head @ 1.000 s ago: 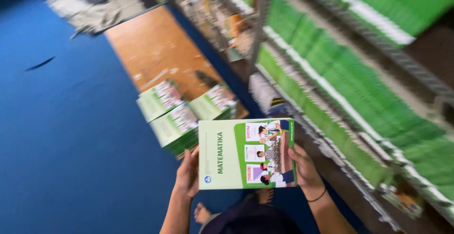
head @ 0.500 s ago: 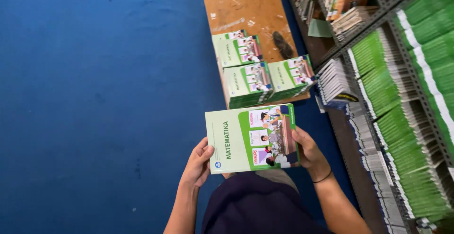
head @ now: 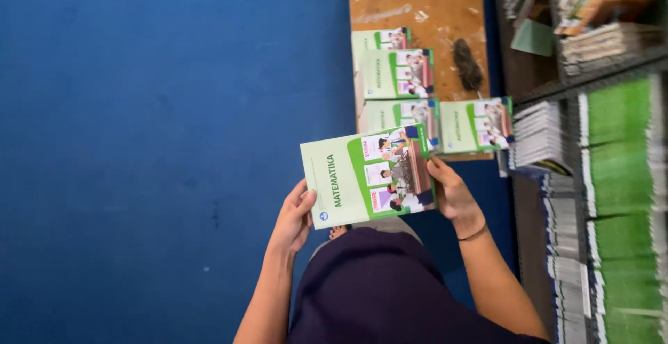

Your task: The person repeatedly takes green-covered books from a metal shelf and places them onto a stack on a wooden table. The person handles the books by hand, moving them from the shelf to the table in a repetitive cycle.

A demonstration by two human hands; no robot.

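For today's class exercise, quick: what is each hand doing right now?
Left hand: closed on the green book.
Right hand: closed on the same book.

A paperback book [head: 367, 177] with a smooth, slightly glossy green-and-white card cover sits between bare hands. Beyond it, matching glossy-covered books [head: 396, 73] lie in stacks on a worn wooden board [head: 417, 0], its brown surface scuffed and marked with pale scratches. The floor [head: 153, 142] is a matt blue covering (faintly mottled, with small scuffs). At the side, dark metal shelving [head: 577, 86] holds paper books, their white page edges rough and layered.
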